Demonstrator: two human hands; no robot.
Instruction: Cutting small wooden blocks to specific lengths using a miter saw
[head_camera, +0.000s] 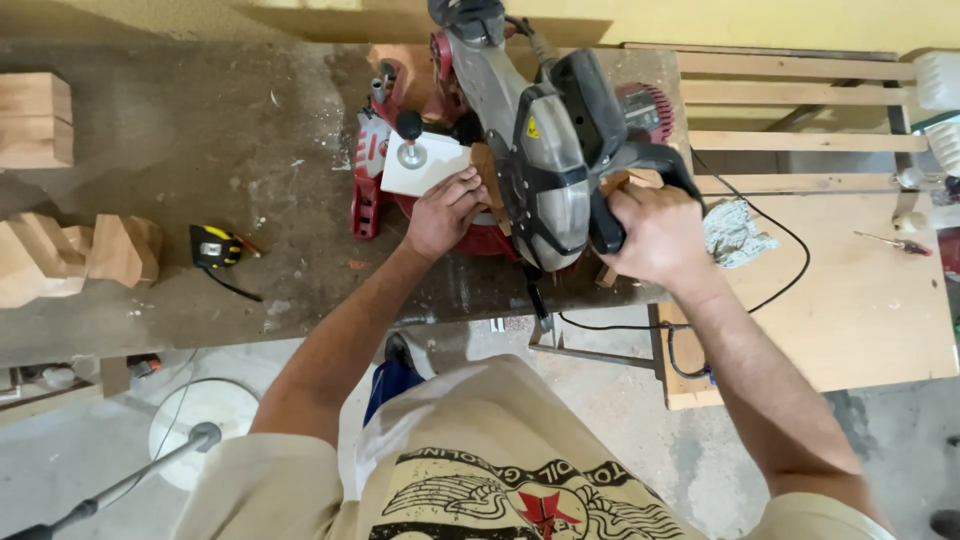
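Note:
A grey and red mitre saw (530, 130) stands on a dusty workbench (250, 150). My right hand (655, 235) is closed around the saw's black handle (610, 215), with the saw head lowered. My left hand (445, 210) presses down on a wooden piece (487, 170) on the saw's base, just left of the blade guard. A white square plate (425, 165) with a black-knobbed clamp (409, 130) lies right by my left hand's fingers. The blade itself is hidden under the guard.
Cut wooden blocks (75, 255) lie at the bench's left, with a stacked block (35, 120) further back. A yellow and black tape measure (215, 245) lies left of the saw. To the right are a plywood table (860, 300), a crumpled rag (735, 232), a screwdriver (895, 243) and a black cable (790, 260).

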